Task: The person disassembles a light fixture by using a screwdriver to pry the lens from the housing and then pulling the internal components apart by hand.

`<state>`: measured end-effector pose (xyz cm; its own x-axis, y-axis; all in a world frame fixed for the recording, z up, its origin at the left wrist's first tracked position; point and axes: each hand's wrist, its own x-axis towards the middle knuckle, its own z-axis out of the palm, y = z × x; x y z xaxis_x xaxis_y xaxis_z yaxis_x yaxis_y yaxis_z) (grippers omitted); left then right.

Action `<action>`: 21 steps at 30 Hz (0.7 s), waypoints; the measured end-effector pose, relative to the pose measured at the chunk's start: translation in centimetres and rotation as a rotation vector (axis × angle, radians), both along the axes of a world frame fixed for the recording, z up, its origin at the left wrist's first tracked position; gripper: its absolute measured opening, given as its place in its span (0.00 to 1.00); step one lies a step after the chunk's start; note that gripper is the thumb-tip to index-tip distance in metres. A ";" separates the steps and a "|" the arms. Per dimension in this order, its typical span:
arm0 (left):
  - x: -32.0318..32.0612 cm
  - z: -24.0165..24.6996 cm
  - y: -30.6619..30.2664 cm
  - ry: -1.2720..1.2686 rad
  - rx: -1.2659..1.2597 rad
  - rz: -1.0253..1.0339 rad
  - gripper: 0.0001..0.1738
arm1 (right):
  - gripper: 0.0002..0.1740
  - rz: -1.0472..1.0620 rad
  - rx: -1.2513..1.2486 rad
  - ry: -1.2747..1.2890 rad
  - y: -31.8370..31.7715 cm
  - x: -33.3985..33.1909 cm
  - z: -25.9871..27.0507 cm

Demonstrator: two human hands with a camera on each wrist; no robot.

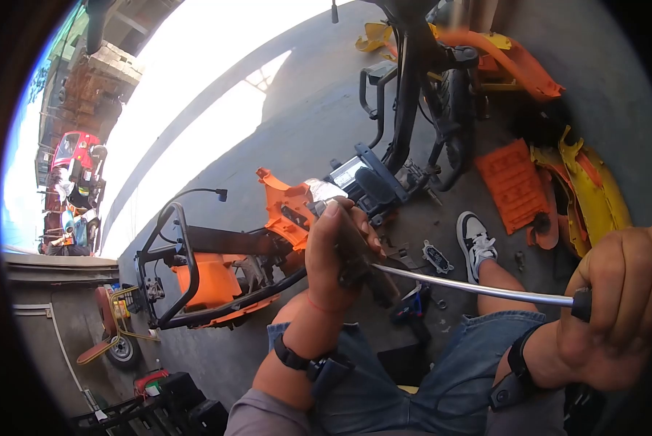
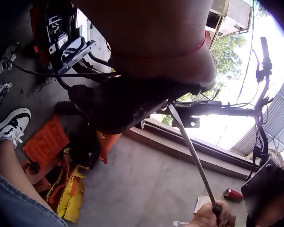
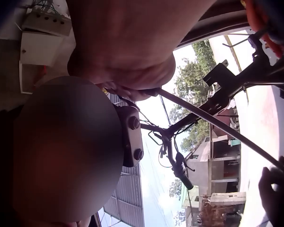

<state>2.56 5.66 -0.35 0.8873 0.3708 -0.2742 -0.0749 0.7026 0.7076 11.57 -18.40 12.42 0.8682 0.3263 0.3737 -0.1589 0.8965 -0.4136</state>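
My left hand grips a dark, flat part, thumb on its upper end. My right hand is curled round the black handle of a long metal shaft. The far end of this shaft meets the dark part beside the left fingers. In the left wrist view the shaft runs from the dark part down to the right hand. In the right wrist view the shaft slants down from the right hand towards the left hand.
An orange-panelled frame lies left of me. A dark vehicle frame stands ahead. Orange and yellow panels lie at right. Small metal parts are on the floor near my shoe.
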 end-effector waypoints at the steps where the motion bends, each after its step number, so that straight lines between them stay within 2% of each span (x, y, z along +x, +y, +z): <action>1: 0.0 0.0 0.0 0.000 -0.001 0.002 0.21 | 0.12 -0.004 -0.010 -0.004 -0.5 -0.1 -0.2; 7: 0.2 0.0 0.3 0.045 -0.046 0.055 0.20 | 0.12 -0.002 -0.058 -0.035 -1.3 -0.3 -1.0; 17: 0.3 -0.5 0.6 0.083 0.021 0.101 0.18 | 0.13 -0.029 -0.151 -0.090 -0.4 -0.2 -1.4; 21: 0.2 -1.0 0.9 0.061 0.079 0.111 0.17 | 0.13 -0.049 -0.188 -0.114 2.7 -0.6 -0.6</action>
